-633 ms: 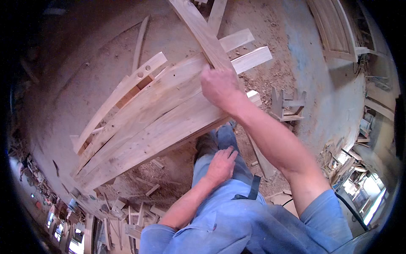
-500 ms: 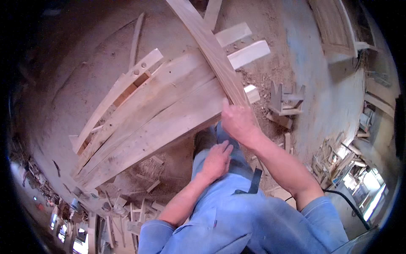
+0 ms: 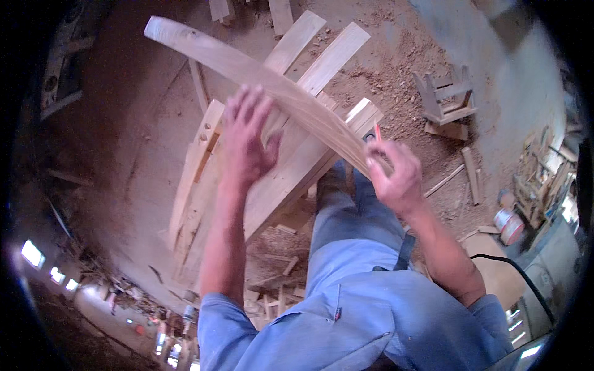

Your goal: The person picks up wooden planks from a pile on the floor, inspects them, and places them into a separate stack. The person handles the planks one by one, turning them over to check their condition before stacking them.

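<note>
A long, slightly curved wooden board (image 3: 266, 75) slants over the workbench, its far end up to the left. My right hand (image 3: 399, 176) is closed round the near end of this board. A thin red thing, like a pencil tip (image 3: 377, 131), shows just beyond the right fingers; whether the hand holds it too is unclear. My left hand (image 3: 249, 139), a little blurred, has its fingers spread over the bench top, close to the board's near-side edge. No thing shows in it. Beneath lies the plank-topped bench (image 3: 291, 164).
Two pale wooden strips (image 3: 334, 57) stick out beyond the curved board. A curved piece with holes (image 3: 197, 157) lies along the bench's left side. Wood chips (image 3: 396, 93) cover the floor near a small wooden frame (image 3: 447, 96). A white bucket (image 3: 508, 226) stands at the right.
The curved board has swung leftward at its far end. My left hand has risen from my lap to beside the board, fingers opening. My right hand has shifted right, still at its near end.
</note>
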Motion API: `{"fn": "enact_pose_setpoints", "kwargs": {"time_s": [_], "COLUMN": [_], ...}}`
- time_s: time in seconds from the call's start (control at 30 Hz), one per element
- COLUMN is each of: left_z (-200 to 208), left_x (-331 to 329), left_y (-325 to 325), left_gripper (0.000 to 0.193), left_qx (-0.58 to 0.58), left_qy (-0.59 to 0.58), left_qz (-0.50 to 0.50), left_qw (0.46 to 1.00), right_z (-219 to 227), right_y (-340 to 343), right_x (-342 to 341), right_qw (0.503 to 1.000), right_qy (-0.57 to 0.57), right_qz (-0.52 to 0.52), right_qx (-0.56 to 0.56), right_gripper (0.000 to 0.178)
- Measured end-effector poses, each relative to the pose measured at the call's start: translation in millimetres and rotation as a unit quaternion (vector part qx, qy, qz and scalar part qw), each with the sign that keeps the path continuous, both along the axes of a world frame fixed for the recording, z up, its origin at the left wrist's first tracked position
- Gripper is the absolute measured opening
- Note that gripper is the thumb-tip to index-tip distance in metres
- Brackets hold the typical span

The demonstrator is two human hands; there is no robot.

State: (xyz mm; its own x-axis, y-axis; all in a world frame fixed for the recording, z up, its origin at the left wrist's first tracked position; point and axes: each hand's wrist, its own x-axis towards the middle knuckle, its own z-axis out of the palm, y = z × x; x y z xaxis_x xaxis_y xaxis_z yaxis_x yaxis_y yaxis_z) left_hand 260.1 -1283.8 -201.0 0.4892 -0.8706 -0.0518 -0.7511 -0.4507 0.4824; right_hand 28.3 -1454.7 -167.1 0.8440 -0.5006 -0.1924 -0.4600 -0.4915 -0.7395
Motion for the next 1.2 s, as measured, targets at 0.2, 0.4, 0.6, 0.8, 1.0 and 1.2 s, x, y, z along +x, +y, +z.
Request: {"fn": "enact_pose_setpoints", "kwargs": {"time_s": [0.2, 0.4, 0.6, 0.8, 1.0, 1.2], "left_z": [4.0, -16.3, -19.8, 0.7, 0.2, -11.4], "left_x": [87.9, 112.9, 114.3, 100.1, 96.6, 90.2], "left_y": [-79.3, -128.7, -130.1, -134.0, -122.3, -107.1], "left_gripper": [0.075, 0.087, 0.086, 0.075, 0.072, 0.068], "left_qx": [0.261, 0.414, 0.398, 0.373, 0.306, 0.228], "left_qy": [-0.067, 0.008, 0.052, -0.006, 0.002, -0.044], "left_qz": [-0.238, -0.317, -0.302, -0.304, -0.357, -0.345], "left_qw": [0.933, 0.853, 0.865, 0.877, 0.882, 0.909], "right_z": [-59.2, -66.6, -69.6, -74.5, -76.3, -78.3], "right_y": [-14.4, -19.5, -7.5, -1.5, -0.2, 1.5], "right_x": [24.3, 24.0, 14.1, 13.2, 11.1, 10.5], "right_qw": [0.972, 0.941, 0.973, 0.978, 0.980, 0.984], "right_qy": [0.096, 0.130, 0.096, 0.089, 0.064, 0.049], "right_qz": [-0.057, -0.028, 0.010, 0.004, -0.024, -0.034], "right_qx": [0.206, 0.310, 0.211, 0.188, 0.186, 0.171], "right_gripper": [0.060, 0.083, 0.084, 0.087, 0.087, 0.087]}}
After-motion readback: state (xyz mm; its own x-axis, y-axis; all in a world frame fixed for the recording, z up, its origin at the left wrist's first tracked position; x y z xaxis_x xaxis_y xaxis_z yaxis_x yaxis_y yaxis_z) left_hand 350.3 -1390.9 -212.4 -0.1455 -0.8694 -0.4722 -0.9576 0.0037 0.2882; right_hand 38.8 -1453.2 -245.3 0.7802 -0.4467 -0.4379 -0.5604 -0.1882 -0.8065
